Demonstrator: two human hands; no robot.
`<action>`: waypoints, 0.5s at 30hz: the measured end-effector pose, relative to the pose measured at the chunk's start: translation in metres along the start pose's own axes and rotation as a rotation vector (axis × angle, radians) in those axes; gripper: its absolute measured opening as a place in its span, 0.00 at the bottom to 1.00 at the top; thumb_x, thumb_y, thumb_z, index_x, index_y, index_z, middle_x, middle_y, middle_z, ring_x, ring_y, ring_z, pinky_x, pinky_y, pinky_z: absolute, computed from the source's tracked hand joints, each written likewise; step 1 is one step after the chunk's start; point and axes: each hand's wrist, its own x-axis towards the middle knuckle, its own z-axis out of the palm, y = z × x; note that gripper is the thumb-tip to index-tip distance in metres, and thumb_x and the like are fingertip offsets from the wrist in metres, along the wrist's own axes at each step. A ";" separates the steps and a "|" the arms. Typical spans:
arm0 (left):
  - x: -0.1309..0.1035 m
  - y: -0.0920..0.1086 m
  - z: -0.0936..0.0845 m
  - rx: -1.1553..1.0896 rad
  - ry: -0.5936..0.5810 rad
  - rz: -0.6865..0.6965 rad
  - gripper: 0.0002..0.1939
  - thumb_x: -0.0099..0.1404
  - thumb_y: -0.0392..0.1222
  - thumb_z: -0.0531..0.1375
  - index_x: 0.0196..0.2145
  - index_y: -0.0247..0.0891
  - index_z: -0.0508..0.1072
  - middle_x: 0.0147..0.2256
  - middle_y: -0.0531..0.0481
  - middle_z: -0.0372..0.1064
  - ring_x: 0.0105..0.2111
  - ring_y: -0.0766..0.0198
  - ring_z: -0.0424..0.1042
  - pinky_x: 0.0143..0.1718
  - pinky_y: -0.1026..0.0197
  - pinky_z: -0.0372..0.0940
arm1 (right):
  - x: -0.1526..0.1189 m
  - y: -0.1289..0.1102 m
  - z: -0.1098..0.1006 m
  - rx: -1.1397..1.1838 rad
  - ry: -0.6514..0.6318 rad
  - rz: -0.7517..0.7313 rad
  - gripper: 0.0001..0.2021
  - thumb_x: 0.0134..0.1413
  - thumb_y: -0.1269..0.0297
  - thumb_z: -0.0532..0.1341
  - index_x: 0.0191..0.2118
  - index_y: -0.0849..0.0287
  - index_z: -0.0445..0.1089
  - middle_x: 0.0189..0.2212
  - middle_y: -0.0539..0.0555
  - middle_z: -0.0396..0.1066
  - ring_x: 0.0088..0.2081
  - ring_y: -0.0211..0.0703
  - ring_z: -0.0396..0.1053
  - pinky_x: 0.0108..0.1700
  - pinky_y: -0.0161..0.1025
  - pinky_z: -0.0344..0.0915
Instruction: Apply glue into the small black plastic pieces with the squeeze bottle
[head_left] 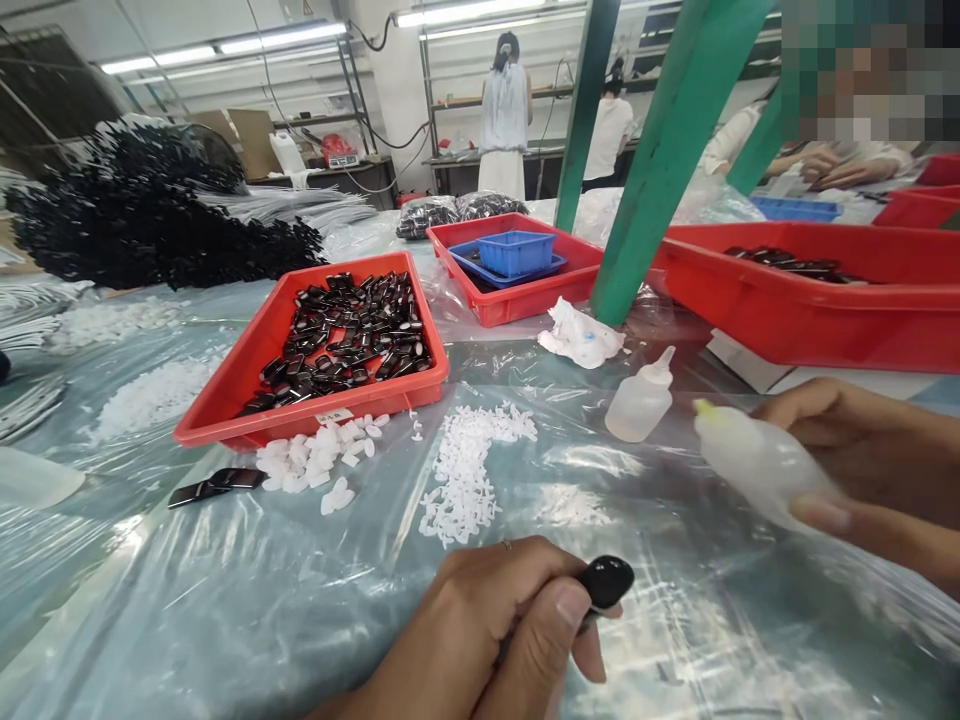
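Observation:
Low in the middle of the head view, my left hand (517,625) pinches a small glossy black piece (609,583) with a rounded end; most of it is hidden by the fingers. On the right, my right hand (877,470) is wrapped round a translucent squeeze bottle (761,460) with a yellowish tip, tilted with the tip toward the left. A second squeeze bottle (639,405) with a pale nozzle stands on the plastic sheet just left of it. Ahead of my left hand lies a heap of tiny white plastic parts (465,470).
A red tray (187,425) holds many black pieces; white oval pieces (315,455) lie before it. Farther off are a red tray with blue bins (517,255), another red tray (825,330), crumpled white tissue (581,335) and a green post (660,170). Co-workers (506,110) are behind.

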 end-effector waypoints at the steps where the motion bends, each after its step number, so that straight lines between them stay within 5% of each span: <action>1: -0.001 0.001 0.000 -0.027 -0.001 -0.032 0.32 0.80 0.64 0.46 0.39 0.31 0.73 0.29 0.50 0.66 0.23 0.73 0.61 0.28 0.68 0.58 | 0.001 0.001 0.004 0.024 -0.007 -0.004 0.26 0.42 0.38 0.77 0.42 0.47 0.74 0.38 0.55 0.78 0.38 0.54 0.79 0.33 0.36 0.77; 9: 0.000 -0.004 0.010 -0.139 0.039 -0.088 0.33 0.77 0.69 0.48 0.49 0.34 0.72 0.40 0.43 0.74 0.22 0.77 0.57 0.25 0.68 0.53 | -0.008 -0.002 0.035 -0.129 0.141 -0.014 0.27 0.51 0.32 0.69 0.44 0.49 0.73 0.37 0.58 0.76 0.46 0.61 0.78 0.44 0.45 0.80; 15: -0.002 -0.001 0.010 -0.107 0.058 -0.103 0.32 0.78 0.68 0.49 0.48 0.34 0.74 0.24 0.56 0.59 0.22 0.73 0.57 0.26 0.67 0.52 | -0.011 0.002 0.029 -0.214 -0.020 -0.060 0.28 0.51 0.37 0.72 0.50 0.49 0.73 0.48 0.58 0.76 0.52 0.59 0.76 0.49 0.42 0.78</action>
